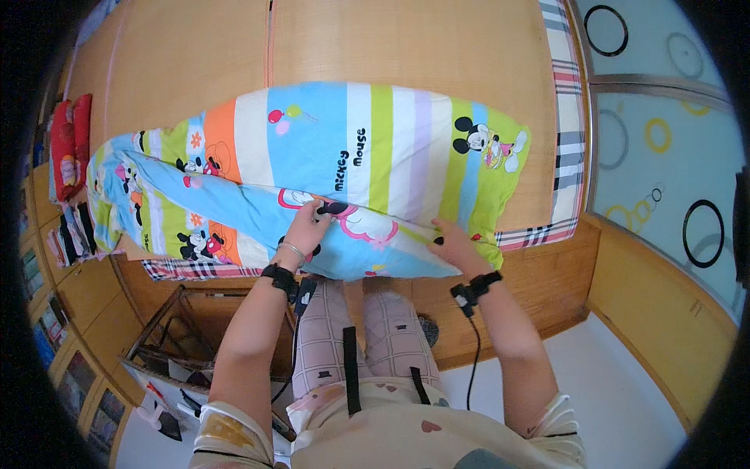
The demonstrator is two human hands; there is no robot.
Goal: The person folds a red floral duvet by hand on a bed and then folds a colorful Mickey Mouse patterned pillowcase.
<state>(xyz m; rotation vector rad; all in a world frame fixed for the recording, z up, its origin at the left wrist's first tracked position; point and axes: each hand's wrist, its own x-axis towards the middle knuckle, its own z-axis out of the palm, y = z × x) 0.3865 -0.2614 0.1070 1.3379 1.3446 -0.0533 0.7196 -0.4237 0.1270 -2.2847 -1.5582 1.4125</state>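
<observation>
A brightly striped quilt [410, 148] with cartoon mouse prints lies lengthwise across the bed in front of me. Its near part is folded back over the rest, and a long fold line runs from the left end towards the right. With bent fingers, my left hand [307, 227] grips the fabric near the middle of that fold. Farther right, my right hand [457, 246] pinches the quilt close to its right end. Between my hands the blue and pink cloth hangs down over the bed's near edge. Both wrists carry black straps with cables.
A tan mat [414, 43] covers the bed, with a plaid sheet [569, 148] along its right side. Glass panels with ring patterns [664, 156] stand at the right. Red bedding [72, 144] is piled far left, above wooden cabinets. A metal-framed stand [168, 336] is at the lower left.
</observation>
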